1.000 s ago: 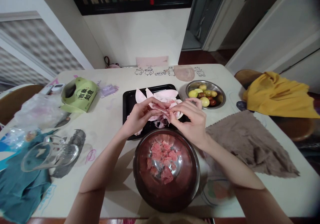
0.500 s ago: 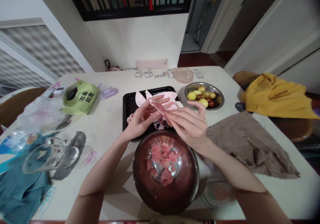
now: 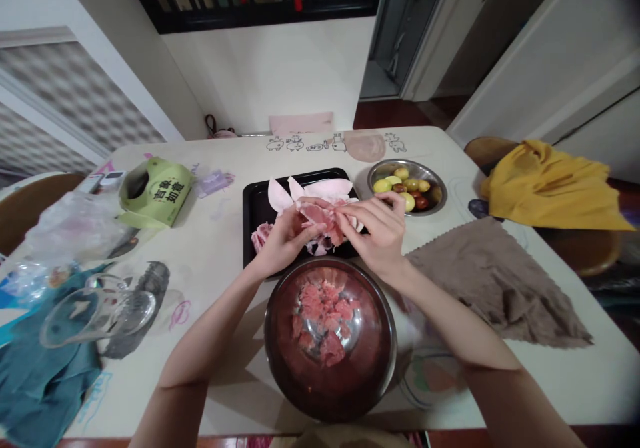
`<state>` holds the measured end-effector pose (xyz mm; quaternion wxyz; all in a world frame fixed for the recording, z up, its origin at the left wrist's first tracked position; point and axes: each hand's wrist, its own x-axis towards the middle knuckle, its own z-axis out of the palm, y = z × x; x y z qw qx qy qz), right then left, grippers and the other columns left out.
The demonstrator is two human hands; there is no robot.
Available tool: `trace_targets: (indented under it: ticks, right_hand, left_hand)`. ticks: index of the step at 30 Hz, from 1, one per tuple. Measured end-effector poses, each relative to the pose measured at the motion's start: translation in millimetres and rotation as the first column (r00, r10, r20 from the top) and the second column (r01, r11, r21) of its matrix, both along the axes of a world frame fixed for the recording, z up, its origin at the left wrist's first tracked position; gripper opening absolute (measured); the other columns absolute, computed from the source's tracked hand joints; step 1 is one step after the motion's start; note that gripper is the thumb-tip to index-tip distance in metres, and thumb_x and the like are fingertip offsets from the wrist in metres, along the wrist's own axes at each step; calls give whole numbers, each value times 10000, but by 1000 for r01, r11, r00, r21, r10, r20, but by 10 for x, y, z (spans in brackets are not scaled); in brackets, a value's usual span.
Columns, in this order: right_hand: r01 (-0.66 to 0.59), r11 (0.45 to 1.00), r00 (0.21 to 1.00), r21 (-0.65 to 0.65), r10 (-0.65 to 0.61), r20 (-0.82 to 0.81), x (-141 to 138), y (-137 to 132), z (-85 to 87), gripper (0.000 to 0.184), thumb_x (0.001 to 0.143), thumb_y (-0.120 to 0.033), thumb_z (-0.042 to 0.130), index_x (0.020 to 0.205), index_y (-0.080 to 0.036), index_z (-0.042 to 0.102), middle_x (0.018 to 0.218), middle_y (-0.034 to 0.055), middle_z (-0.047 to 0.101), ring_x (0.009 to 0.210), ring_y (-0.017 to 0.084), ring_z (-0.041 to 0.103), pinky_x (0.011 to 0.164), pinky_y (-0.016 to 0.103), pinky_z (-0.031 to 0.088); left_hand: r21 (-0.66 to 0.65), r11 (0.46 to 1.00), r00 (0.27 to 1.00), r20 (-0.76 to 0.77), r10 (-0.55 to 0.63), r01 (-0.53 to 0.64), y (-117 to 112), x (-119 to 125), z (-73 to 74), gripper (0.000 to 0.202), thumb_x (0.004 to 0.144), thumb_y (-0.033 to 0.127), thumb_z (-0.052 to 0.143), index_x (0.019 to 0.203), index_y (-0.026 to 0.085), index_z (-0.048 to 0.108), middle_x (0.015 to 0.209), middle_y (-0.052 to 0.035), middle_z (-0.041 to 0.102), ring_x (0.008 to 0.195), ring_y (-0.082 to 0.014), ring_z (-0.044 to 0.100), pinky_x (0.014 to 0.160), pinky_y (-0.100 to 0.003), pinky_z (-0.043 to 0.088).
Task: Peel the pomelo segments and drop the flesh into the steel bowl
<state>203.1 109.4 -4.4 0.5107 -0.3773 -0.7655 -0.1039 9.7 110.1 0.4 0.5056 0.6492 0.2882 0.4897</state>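
Observation:
A pink pomelo segment [image 3: 317,215] is held between my two hands above the black tray, its pale membrane partly peeled open. My left hand [image 3: 281,240] grips it from the left, fingers curled behind it. The fingertips of my right hand [image 3: 375,228] pinch its right side. Under and behind the hands, the black tray [image 3: 254,200] carries pale pink peel pieces [image 3: 327,188] and torn membrane [image 3: 320,246]. Directly in front of me a steel bowl [image 3: 367,375] contains loose chunks of pink pomelo flesh [image 3: 320,305].
At the back right stands a small steel bowl [image 3: 443,198] of green and brown fruits. A brown cloth [image 3: 495,281] lies to the right. On the left are a green box [image 3: 160,195], plastic bags [image 3: 75,225], a clear pitcher [image 3: 100,311] and a teal cloth [image 3: 45,381].
My right hand has lowered slightly and drawn in, its fingers now pinching the segment. More pink flesh shows between the hands as the membrane has opened. The view has shifted a little.

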Motion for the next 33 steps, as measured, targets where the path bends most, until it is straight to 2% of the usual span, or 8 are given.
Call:
trace_targets:
  ticks: [6,10,13,16,20,23,26,33]
  right_hand:
    - [31,999,999,-44,-33,-38,13,64,-39,67,962,-212,653,929,-251,698,862,-41,783,777,155,707,932,397,404]
    - [-57,985,992,-160,37,-123,-10,71,-17,93,975,-243,630,939,-252,715,882,-32,782,811,159,711,926,393,405]
    - [-103,971,988,-215,74,-139,-35,60,-8,81,950,-306,686,1002,-260,727,937,-8,793,858,185,716,917,405,419]
    - [-97,976,990,-193,75,-122,-56,50,-48,79,935,-327,721,979,-264,740,921,-6,800,846,189,716,889,403,428]
    - [-62,993,995,-100,54,-82,-75,32,-125,83,969,-238,671,937,-256,745,842,-33,792,785,160,711,856,380,423]
    - [-54,997,998,-48,52,-40,-92,17,-152,80,976,-223,655,953,-243,729,841,-26,785,792,160,717,849,370,423]
    - [-69,997,997,-43,68,-36,-106,18,-161,55,970,-195,656,963,-220,704,830,-16,764,784,158,707,854,364,427]
    - [-9,1000,1000,7,9,26,-91,92,-206,70,987,-158,597,990,-203,651,862,15,744,796,173,681,886,370,456]
  left_hand:
    - [-102,995,998,57,12,-7,-7,-11,-18,329,930,332,713,1222,212,619,1267,-100,681,1164,-219,671,993,-347,558]
    - [-104,994,992,113,50,-39,15,6,-78,314,937,330,706,1216,229,603,1205,-79,703,1075,-183,695,953,-324,573]
    - [-107,992,989,126,80,-66,18,13,-96,304,940,319,702,1214,231,602,1209,-72,701,1061,-167,695,966,-322,570]
    - [-126,989,988,128,92,-76,-5,38,-93,316,942,310,698,1229,227,597,1255,-82,690,1100,-168,688,1014,-333,554]
    - [-134,986,984,137,118,-99,-51,123,-129,398,924,339,722,1270,233,556,1267,-86,686,1163,-183,676,1056,-363,541]
    - [-149,980,979,133,152,-132,-69,196,-191,478,847,363,804,1233,230,556,1234,-78,687,1119,-190,690,991,-347,579]
    - [-185,972,976,133,173,-147,-70,245,-236,391,849,404,795,1117,205,591,1179,-74,697,1029,-187,708,899,-330,613]
    - [-197,966,957,201,208,-168,-50,267,-276,321,838,352,814,1050,188,638,1095,-55,717,1077,-185,700,983,-323,576]
